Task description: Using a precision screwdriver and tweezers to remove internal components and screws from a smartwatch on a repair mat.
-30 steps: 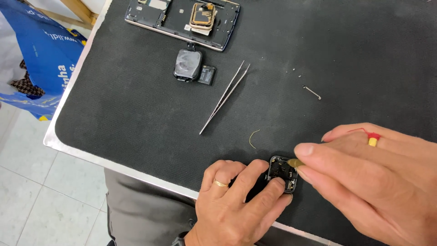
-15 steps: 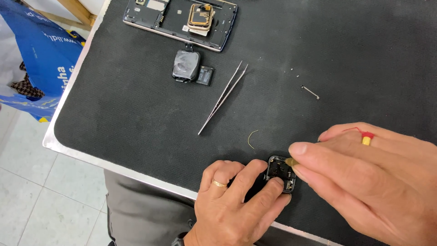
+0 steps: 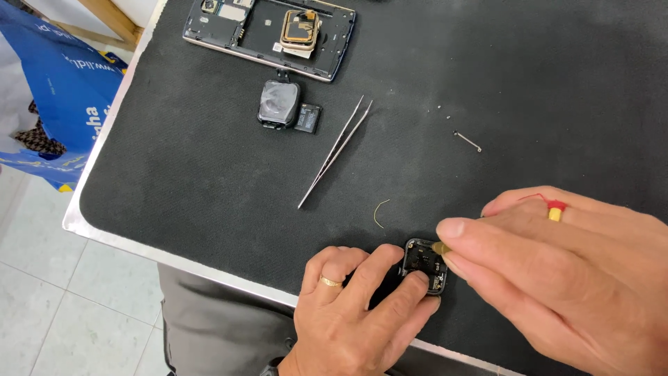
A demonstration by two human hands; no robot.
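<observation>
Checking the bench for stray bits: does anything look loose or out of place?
Yes. A few tiny screws and a thin pin lie loose on the black mat, and a curled bit of wire sits beside the tweezers.

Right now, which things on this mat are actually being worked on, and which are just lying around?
In use:
small black module, pinned by the left hand
yellow-tipped tool, held in the right hand

Lying about:
tweezers
opened phone frame
square black part
small pin
curved wire bit
</observation>
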